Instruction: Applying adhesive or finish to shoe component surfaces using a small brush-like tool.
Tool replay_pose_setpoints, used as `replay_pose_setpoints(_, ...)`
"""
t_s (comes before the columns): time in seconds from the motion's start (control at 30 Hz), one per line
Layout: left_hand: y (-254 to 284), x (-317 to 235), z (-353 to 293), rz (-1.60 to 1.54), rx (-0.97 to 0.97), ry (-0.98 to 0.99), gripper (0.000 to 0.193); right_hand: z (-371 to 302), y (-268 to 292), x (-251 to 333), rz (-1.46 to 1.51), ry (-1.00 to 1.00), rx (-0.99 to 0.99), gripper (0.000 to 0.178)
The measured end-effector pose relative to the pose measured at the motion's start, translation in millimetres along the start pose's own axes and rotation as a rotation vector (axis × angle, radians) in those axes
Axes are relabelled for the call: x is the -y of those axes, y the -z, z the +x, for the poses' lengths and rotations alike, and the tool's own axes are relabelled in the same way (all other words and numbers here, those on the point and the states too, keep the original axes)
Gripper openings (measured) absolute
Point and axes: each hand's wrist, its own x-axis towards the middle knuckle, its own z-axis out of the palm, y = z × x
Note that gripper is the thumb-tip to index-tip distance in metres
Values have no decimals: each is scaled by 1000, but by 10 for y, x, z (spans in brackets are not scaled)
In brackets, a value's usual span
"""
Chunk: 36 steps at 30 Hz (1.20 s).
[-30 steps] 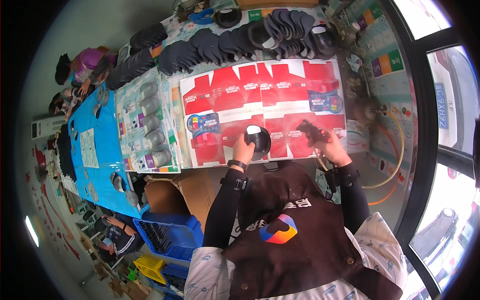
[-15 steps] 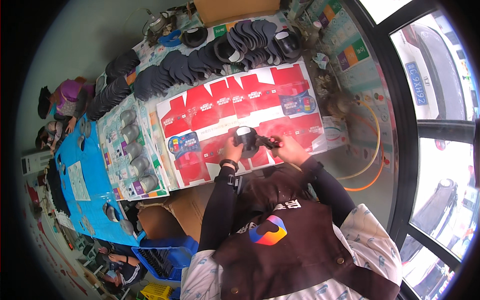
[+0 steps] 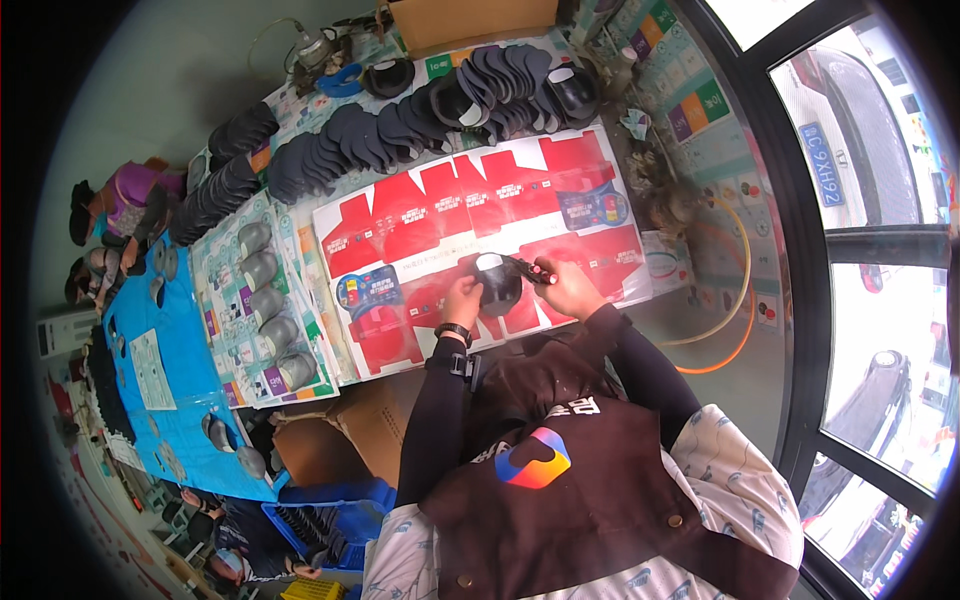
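My left hand (image 3: 462, 302) grips the left side of a glossy black rounded shell (image 3: 501, 291), open at its top, where a white patch shows. Closed around a black hand tool with red on its handles (image 3: 541, 272) is my right hand (image 3: 572, 291). The tool's front end meets the shell's upper right rim; its exact kind is too small to make out. Both hands are over a red and white printed sheet (image 3: 430, 230) on the table. Black sleeves cover my forearms, and a dark strap is around my left wrist.
Nested dark curved pieces (image 3: 355, 140) line the table's back. Several grey rounded caps (image 3: 262, 268) sit on the left. Beyond them is a blue-covered table (image 3: 190, 350) with people beside it. A blue crate (image 3: 350, 518) stands lower left; hoses (image 3: 748, 270) hang right, near the window.
My right hand and the tool have turned slightly against the shell's rim. The shell has tilted a little. At the left, a person has shifted.
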Motion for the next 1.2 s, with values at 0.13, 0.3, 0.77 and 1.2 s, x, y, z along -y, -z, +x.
replay_pose_setpoints(0.13,-12,41,55,-8,29,26,45,-54,32,-91,-30,-38,9,28)
replay_pose_setpoints(0.3,-34,-42,13,-5,40,20,43,-79,-64,-133,27,-19,-1,31)
replay_pose_setpoints(0.77,12,-56,41,-116,61,135,38,-107,-104,-182,98,-47,53,34)
replay_pose_setpoints(1.2,35,-42,92,-46,80,168,32,-97,-4,-189,79,-4,90,31)
